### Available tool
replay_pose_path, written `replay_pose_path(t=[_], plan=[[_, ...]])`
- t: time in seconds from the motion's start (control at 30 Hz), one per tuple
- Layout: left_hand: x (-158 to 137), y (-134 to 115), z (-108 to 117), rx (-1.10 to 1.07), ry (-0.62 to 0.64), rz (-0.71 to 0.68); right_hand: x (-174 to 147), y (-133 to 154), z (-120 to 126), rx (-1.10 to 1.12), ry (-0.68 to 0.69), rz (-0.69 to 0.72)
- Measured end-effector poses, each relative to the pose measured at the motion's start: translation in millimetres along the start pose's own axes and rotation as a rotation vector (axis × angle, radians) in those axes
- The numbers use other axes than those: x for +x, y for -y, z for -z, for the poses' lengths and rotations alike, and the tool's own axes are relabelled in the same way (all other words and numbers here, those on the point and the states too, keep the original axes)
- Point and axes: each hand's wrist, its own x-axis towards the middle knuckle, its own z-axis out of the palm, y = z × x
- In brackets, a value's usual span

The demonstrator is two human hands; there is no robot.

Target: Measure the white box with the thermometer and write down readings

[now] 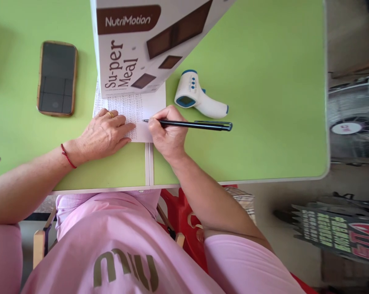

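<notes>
1. Two hands: the right hand (170,132) grips one black pen (199,124); the left hand (106,132) lies open on written paper (153,100), sheets uncountable.
2. Writing seems in hand; the next stroke likely calls for steady paper.
3. Green surface (270,90): paper near the edge, one box (119,57), one phone (57,77), one thermometer (199,96).
</notes>
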Motion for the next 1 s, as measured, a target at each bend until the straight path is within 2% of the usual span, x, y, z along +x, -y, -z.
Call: replay_pose_path(t=[0.3, 0.53, 1.0], plan=[[-0.6, 0.2, -1.4, 0.023, -0.021, -0.006, 3.3, 7.9, 0.2, -0.036, 0.007, 0.003], [-0.1, 0.5, -1.6, 0.010, -0.030, -0.012, 3.2, 7.0, -0.5, -0.067, -0.051, 0.028], [-0.3, 0.9, -0.9, 0.014, -0.022, -0.016, 1.3, 2.5, -0.3, -0.019, 0.000, 0.034]])
